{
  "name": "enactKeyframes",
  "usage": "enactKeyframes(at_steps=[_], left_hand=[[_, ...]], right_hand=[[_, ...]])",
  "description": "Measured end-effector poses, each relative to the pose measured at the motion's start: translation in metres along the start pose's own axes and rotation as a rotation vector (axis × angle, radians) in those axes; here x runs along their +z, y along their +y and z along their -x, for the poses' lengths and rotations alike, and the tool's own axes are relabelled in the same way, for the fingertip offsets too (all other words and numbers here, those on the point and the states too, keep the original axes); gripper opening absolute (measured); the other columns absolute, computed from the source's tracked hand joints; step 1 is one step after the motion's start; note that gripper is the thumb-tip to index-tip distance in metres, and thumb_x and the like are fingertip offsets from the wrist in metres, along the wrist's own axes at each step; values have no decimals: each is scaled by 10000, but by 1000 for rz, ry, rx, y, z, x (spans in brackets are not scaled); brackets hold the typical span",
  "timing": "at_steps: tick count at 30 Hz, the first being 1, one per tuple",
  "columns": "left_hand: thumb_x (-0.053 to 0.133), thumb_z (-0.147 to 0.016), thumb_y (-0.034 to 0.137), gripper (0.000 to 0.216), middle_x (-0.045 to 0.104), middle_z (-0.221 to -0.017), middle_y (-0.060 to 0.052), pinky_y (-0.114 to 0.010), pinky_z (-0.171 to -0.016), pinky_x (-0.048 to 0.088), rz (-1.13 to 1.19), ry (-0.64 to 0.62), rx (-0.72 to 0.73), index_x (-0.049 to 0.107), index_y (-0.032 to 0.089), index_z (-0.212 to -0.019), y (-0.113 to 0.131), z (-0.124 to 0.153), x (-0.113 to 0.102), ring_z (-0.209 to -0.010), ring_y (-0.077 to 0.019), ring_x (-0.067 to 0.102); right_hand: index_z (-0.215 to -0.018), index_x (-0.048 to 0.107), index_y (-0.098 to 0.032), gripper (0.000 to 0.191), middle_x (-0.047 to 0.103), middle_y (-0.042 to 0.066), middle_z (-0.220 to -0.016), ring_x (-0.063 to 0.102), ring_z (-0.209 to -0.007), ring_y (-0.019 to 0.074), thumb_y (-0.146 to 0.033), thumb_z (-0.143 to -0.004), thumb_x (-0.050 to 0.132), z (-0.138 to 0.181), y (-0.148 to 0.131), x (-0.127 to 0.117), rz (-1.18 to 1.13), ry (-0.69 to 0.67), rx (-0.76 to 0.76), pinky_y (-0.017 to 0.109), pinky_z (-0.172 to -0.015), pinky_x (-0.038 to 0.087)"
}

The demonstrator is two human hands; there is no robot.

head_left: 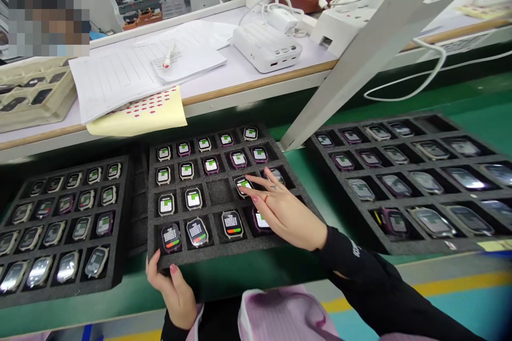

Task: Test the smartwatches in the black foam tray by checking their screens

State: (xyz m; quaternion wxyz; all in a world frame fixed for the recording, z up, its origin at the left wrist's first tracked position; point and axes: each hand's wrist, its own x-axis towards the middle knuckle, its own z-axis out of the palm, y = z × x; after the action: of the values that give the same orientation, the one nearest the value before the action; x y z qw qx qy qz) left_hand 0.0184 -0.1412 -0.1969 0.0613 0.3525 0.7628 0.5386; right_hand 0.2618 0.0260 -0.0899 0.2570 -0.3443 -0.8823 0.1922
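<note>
A black foam tray [216,192] holding several small smartwatch bodies with lit screens lies in front of me on the green belt. My left hand [172,287] grips the tray's near left corner, thumb on top. My right hand [280,208] lies flat over the tray's right side, fingers stretched out, fingertips touching a watch [243,185] in the third row. One pocket in the middle of the tray has no watch in it.
A second foam tray [120,224] of watches sits to the left and a third tray [408,181] to the right. Behind, a shelf carries papers [132,69], a yellow sticker sheet [140,114], a white power strip [266,45]. A white post [360,58] slants across. Another person sits at far left.
</note>
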Motion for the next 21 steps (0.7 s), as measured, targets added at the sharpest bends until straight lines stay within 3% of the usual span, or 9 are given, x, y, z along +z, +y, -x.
enactKeyframes(at_steps=[10,21], left_hand=[[480,-966,338,381,420,-1379,-172,-503,-1140,311,17,-44,20,441,171,-1306,4,3,-2,-1339,-301,415],[492,-963,247,295,412,-1447,-164,-470,-1147,303,54,-94,43,505,178,-1250,13,3,-6,-1372,-272,410]], right_hand=[[-1219,684,-142,396,705,118,-1226,541,-1302,318,-167,-1064,320,-15,-14,-4,17,3,-38,707,-1167,283],[-1303,627,-62,404,693,139,-1249,509,-1333,321,-179,-1075,315,-56,-56,36,-38,-187,-169,650,-1191,276]])
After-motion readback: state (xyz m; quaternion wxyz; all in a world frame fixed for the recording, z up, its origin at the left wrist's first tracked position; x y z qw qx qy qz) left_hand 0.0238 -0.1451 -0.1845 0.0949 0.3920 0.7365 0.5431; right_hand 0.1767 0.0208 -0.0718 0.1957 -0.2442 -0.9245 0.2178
